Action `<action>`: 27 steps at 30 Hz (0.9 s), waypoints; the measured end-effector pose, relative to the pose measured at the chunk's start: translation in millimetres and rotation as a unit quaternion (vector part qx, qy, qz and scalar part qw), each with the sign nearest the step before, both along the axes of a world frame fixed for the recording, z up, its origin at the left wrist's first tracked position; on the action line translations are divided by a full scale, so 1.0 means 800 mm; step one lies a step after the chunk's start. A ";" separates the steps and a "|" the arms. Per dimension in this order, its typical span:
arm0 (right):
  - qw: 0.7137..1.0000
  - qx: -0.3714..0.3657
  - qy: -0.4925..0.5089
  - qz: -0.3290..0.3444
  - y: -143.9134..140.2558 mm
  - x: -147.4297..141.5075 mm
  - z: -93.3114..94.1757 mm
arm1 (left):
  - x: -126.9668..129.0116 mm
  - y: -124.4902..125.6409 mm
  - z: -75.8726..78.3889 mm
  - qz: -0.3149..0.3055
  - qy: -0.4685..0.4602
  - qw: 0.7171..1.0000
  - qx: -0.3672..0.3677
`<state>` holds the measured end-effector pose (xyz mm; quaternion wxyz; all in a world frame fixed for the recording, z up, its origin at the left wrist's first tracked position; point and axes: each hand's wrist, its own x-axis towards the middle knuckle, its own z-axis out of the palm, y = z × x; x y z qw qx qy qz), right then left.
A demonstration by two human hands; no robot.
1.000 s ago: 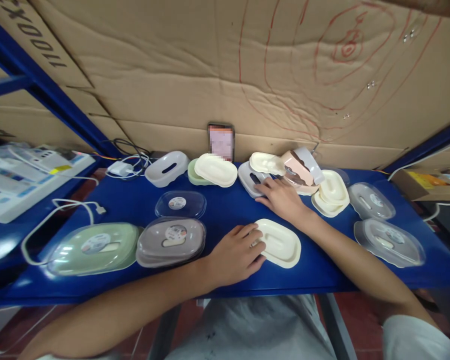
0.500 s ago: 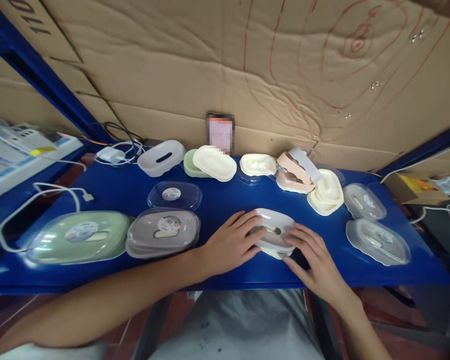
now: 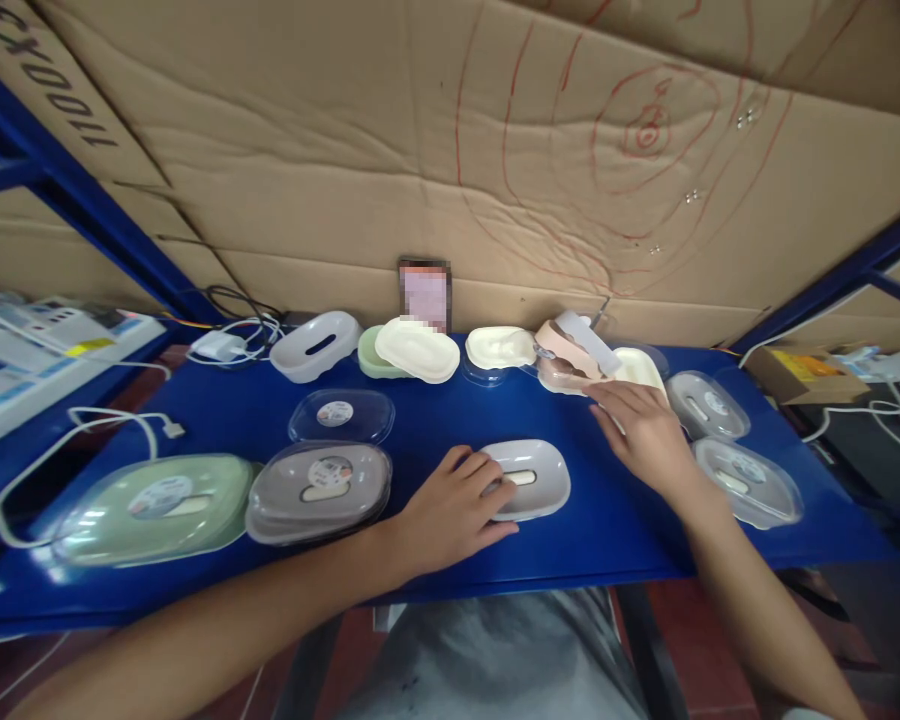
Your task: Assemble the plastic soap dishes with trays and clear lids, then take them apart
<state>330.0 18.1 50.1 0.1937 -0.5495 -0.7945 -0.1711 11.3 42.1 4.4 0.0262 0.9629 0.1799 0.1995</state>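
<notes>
A grey soap dish tray with a slot (image 3: pixel 534 476) sits near the front of the blue table (image 3: pixel 450 410), nested over a cream base that is mostly hidden. My left hand (image 3: pixel 450 510) rests on its left end, fingers laid over the rim. My right hand (image 3: pixel 645 432) hovers open further right, palm down, over a cream dish (image 3: pixel 637 366) and beside a clear lid (image 3: pixel 709 405). A pink dish with a grey piece (image 3: pixel 570 350) leans just behind it.
Left of my left hand lie a grey lidded dish (image 3: pixel 319 488), a green lidded dish (image 3: pixel 157 505) and a clear lid (image 3: pixel 341 416). More dishes line the back by a phone (image 3: pixel 424 295). Another clear lid (image 3: pixel 750 480) sits right. Cables (image 3: pixel 82 425) trail left. Cardboard stands behind.
My right hand fetched the grey tray from the back, set it onto the cream base under my left hand, then let go and moved right toward the cream dish.
</notes>
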 end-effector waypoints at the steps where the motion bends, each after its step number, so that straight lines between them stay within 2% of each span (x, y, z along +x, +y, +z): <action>1: 1.000 -0.004 -0.023 0.011 0.019 -0.005 0.000 | 0.000 0.000 0.000 0.008 0.001 1.000 0.006; 5: 0.998 0.022 -0.059 -0.017 0.075 -0.032 -0.022 | -0.001 0.004 -0.004 0.016 -0.009 1.000 0.011; 8: 0.998 0.035 -0.038 -0.041 0.082 -0.030 -0.039 | -0.002 0.006 -0.005 0.019 -0.030 0.999 -0.007; 11: 0.999 0.039 -0.005 -0.017 0.064 -0.022 -0.039 | -0.002 0.005 -0.003 0.041 -0.053 0.998 -0.013; 14: 0.995 0.034 0.050 0.079 0.039 -0.027 -0.024 | -0.001 0.004 0.000 0.073 -0.075 0.994 -0.016; 17: 0.981 -0.034 0.083 0.172 0.017 -0.042 -0.007 | 0.000 0.005 0.000 0.106 -0.093 0.990 -0.013; 19: 0.969 -0.099 0.092 0.207 0.003 -0.048 -0.003 | 0.000 0.007 -0.003 0.111 -0.092 0.989 -0.017; 22: 0.958 -0.161 0.112 0.211 -0.013 -0.052 -0.009 | -0.002 0.012 -0.012 0.092 -0.067 0.992 -0.048; 27: 0.979 -0.126 0.067 0.148 -0.026 -0.057 -0.027 | -0.004 0.015 -0.021 0.072 -0.052 0.993 -0.080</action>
